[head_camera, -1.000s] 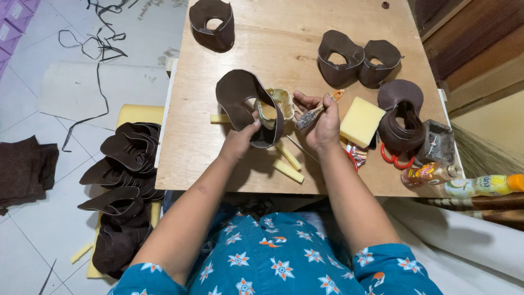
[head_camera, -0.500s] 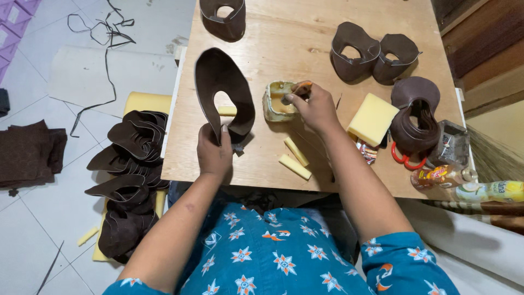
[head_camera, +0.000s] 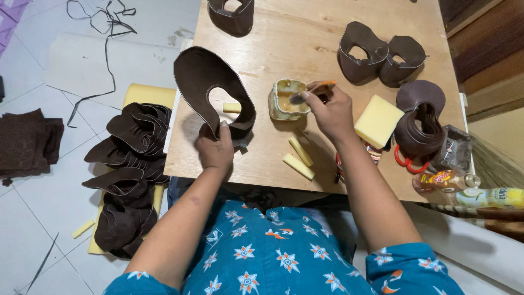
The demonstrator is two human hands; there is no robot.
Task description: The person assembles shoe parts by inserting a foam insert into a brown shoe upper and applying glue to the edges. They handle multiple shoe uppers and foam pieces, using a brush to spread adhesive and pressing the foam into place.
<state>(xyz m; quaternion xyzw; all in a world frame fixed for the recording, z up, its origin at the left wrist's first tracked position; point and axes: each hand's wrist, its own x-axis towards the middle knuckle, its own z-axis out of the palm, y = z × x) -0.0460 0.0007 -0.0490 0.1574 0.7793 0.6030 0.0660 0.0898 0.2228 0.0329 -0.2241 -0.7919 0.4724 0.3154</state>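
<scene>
My left hand [head_camera: 215,148] grips a dark brown leather shoe upper [head_camera: 210,87] by its lower end and holds it upright on the wooden table [head_camera: 295,43]. My right hand [head_camera: 327,109] holds a small brush with an orange handle [head_camera: 314,90], its tip dipped in a small glue pot [head_camera: 286,99] that stands between my hands. A yellow foam block [head_camera: 377,121] lies just right of my right hand.
Finished brown uppers [head_camera: 382,54] stand at the table's back, another upper [head_camera: 232,16] at the far edge, more uppers stacked [head_camera: 420,120] at right. Foam strips [head_camera: 299,158] lie near the front edge. A pile of cut uppers [head_camera: 128,175] sits on the floor, left. Bottles [head_camera: 469,194] lie at right.
My left hand has carried the upper away from my right hand to the left and stood it up. My right hand has moved the brush into the glue pot.
</scene>
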